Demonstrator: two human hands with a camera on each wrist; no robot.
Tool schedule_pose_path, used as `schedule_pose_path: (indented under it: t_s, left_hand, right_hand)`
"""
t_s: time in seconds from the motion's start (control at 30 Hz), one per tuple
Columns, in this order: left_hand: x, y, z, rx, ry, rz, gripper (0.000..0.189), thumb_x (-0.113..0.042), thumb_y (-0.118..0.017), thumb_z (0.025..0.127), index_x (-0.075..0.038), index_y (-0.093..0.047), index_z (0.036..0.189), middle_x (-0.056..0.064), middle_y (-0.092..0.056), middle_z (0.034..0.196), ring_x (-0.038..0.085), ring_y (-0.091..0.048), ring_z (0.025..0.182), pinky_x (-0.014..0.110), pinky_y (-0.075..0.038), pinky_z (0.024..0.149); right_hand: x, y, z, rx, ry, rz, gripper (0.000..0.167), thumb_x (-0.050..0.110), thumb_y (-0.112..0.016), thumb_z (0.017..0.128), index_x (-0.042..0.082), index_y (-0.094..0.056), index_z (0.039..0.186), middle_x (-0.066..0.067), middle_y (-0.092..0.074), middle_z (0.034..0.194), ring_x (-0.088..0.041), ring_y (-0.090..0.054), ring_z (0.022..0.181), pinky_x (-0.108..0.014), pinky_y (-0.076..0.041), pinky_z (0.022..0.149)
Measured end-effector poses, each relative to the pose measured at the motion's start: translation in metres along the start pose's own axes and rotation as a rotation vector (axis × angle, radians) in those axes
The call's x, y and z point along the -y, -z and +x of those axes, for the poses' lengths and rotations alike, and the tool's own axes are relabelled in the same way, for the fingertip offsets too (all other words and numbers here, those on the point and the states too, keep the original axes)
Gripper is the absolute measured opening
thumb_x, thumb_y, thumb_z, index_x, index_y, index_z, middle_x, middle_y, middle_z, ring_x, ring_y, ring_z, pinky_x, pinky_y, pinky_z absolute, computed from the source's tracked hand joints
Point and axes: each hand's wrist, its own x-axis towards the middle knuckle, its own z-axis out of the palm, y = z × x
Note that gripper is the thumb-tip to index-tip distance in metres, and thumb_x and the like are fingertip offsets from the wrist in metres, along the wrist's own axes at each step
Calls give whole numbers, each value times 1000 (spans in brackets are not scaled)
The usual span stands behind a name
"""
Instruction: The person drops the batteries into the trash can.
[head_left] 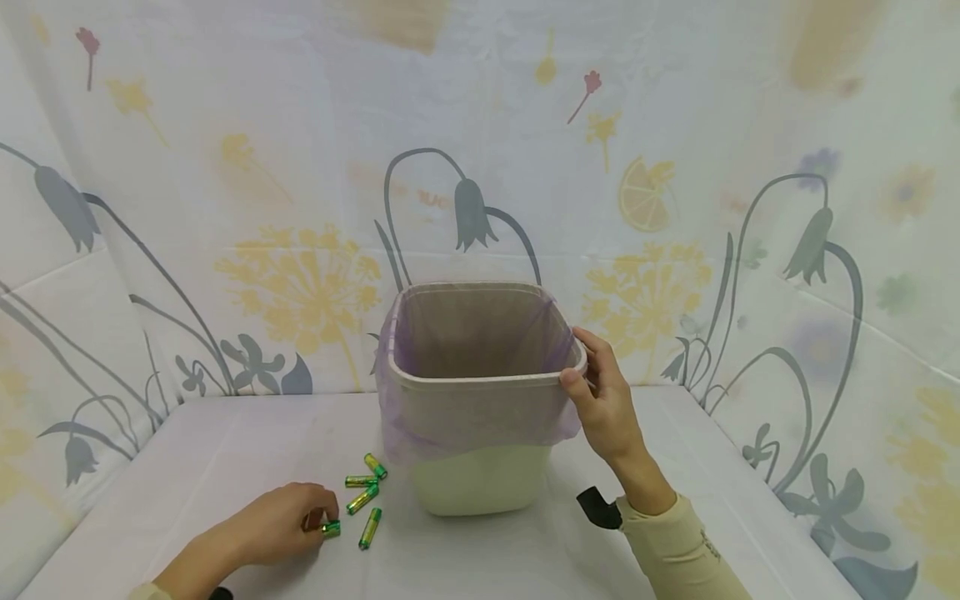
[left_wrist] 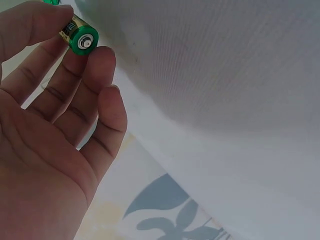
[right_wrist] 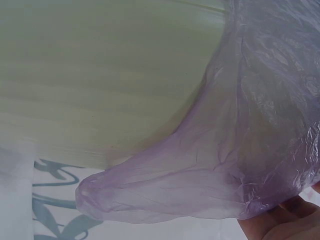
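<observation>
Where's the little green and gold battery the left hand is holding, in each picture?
Head: the battery is low down, left of the middle, poking out of the left hand.
Left wrist: near the top, left of the middle, with one end facing the camera.
Right wrist: not in it; the purple bag and pale bin fill most of it.
Shared landmark: the blue-grey plant print shows in all three.

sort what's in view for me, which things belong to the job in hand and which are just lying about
Likely part of the job:
battery held by the left grip
four loose batteries
bin, held by the right grip
purple bag lining it

Likely just there:
white table
floral backdrop
black item near the right wrist, unclear what
</observation>
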Motion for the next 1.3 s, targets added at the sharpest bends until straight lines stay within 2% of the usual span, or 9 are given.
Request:
schedule_pose_path:
  t_s: [0.2,0.43,0.57,0.73,1.03,1.13,1.3]
  left_hand:
    - [-4,14,2,-26,-15,24,18,-10,-69,78,-23,-66,90,-15,-50,73,4,-46,65,27,-39,58]
    - [-17,37,11,-110,-69,107,19,-9,-64,77,-21,-66,92,-15,-49,74,2,-44,63,25,-39,56]
    - [-30,58,18,-164,-113,151,19,-9,-64,78,-20,-66,94,-14,-48,74,2,-43,63,24,-38,55]
    - [-45,87,27,-229,-139,192,19,-8,-62,80,-19,-65,95,-13,-48,74,3,-44,64,25,-40,58]
    - [-69,135,42,-353,-195,251,18,-6,-61,83,-15,-66,97,-8,-48,77,11,-46,68,29,-41,61]
    - [-79,151,46,-383,-215,270,18,-4,-61,82,-13,-66,97,-6,-49,77,13,-48,70,32,-41,63]
    - [-95,171,54,-397,-229,289,18,-4,-58,82,-12,-65,97,-4,-49,77,15,-48,70,32,-41,64]
  right_hand:
    - [-1,1,0,-4,1,-13,51,17,-56,94,16,-41,143,-16,-55,128,-30,-56,105,-23,-47,83]
    - [-1,0,-2,-4,-7,-8,51,18,-56,94,15,-41,143,-18,-56,127,-32,-56,106,-23,-47,84]
    - [-1,0,-2,-2,-3,-7,51,18,-56,94,15,-41,143,-18,-55,127,-32,-56,107,-23,-47,84]
    - [1,0,0,-1,7,6,51,19,-56,95,14,-41,143,-18,-54,130,-33,-55,107,-23,-46,85]
    - [0,0,2,2,22,-5,52,24,-57,95,15,-41,143,-18,-55,129,-34,-55,106,-23,-47,85]
    - [0,0,3,1,20,-6,52,25,-57,95,16,-41,143,-17,-55,129,-34,-55,106,-22,-47,85]
    - [-2,0,2,3,18,-10,51,25,-57,95,17,-41,143,-16,-55,130,-33,-55,106,-22,-47,85]
